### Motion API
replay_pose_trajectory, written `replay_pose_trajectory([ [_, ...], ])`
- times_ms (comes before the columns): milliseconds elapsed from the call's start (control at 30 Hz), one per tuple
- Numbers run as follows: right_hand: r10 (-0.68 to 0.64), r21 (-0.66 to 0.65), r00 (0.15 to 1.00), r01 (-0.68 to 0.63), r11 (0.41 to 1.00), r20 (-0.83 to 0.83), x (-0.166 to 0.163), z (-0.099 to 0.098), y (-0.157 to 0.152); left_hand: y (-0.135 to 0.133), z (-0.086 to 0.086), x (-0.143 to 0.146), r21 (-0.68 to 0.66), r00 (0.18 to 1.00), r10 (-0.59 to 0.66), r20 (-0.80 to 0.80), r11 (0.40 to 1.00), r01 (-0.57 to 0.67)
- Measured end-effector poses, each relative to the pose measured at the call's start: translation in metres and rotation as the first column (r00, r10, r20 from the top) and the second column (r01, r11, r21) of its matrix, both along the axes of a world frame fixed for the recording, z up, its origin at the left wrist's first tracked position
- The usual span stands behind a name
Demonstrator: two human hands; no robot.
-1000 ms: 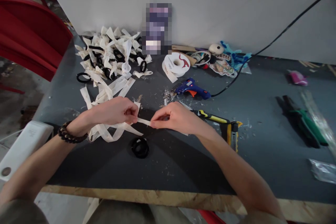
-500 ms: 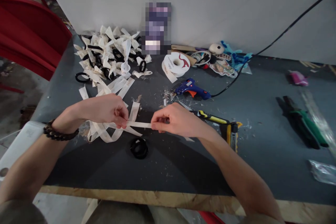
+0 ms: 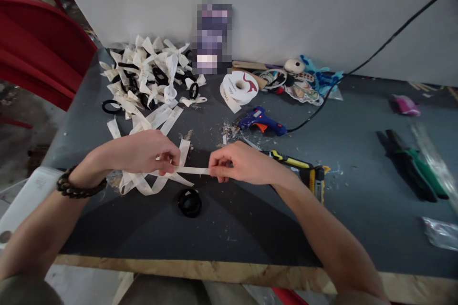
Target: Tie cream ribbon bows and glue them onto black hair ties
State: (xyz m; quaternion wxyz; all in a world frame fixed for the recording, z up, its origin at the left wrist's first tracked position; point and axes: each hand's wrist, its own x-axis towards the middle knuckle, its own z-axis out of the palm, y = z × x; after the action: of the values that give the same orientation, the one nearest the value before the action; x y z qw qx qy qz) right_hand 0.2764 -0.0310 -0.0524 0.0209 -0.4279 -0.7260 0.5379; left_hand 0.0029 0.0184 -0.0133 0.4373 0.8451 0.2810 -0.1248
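A narrow white ribbon (image 3: pixel 193 170) is stretched level between my two hands above the table. My left hand (image 3: pixel 157 155) pinches one end between thumb and fingers. The other end is gripped by the thumb and curled fingers of my right hand (image 3: pixel 232 162). Just below lie several black hair ties (image 3: pixel 190 202) in a small stack. Loose cut ribbons (image 3: pixel 143 183) spread under and behind my left hand. Farther back is a heap of white bows on black hair ties (image 3: pixel 146 69).
A ribbon spool (image 3: pixel 240 88) stands near the wall, with a blue glue gun (image 3: pixel 263 121) and its black cable (image 3: pixel 386 45) before it. A yellow utility knife (image 3: pixel 317 181) lies by my right forearm. Green-handled pliers (image 3: pixel 415 167) rest far right. A red chair (image 3: pixel 39 43) stands at left.
Both hands have shifted slightly to the right with the ribbon still stretched between them. The things on the table lie as before.
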Motion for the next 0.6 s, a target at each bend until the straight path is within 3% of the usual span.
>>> replay_pose_trajectory([
  [200, 0.011, 0.161, 0.999, -0.018, 0.987, 0.047, 0.001, -0.003, 0.003, -0.013, 0.005, 0.007, 0.154, 0.988, 0.102, 0.120, 0.981, -0.120],
  [267, 0.018, 0.200, 1.000, -0.018, 0.980, 0.003, 0.004, -0.004, 0.005, -0.031, 0.013, 0.015, 0.331, 0.953, 0.090, 0.290, 0.925, -0.188],
  [367, 0.038, 0.231, 0.994, -0.013, 0.973, -0.106, 0.010, -0.001, 0.005, -0.064, 0.025, 0.024, 0.546, 0.863, -0.071, 0.501, 0.799, -0.251],
  [433, 0.092, 0.266, 0.983, -0.048, 0.963, -0.157, 0.013, 0.003, 0.004, -0.086, 0.031, 0.027, 0.523, 0.816, -0.068, 0.574, 0.797, -0.302],
  [500, 0.138, 0.304, 0.971, -0.074, 0.950, -0.195, 0.013, 0.007, 0.001, -0.106, 0.035, 0.028, 0.456, 0.779, -0.074, 0.623, 0.843, -0.284],
  [600, 0.168, 0.364, 0.958, -0.075, 0.928, -0.232, 0.011, 0.011, -0.003, -0.130, 0.038, 0.028, 0.431, 0.820, -0.018, 0.572, 0.857, -0.282],
])
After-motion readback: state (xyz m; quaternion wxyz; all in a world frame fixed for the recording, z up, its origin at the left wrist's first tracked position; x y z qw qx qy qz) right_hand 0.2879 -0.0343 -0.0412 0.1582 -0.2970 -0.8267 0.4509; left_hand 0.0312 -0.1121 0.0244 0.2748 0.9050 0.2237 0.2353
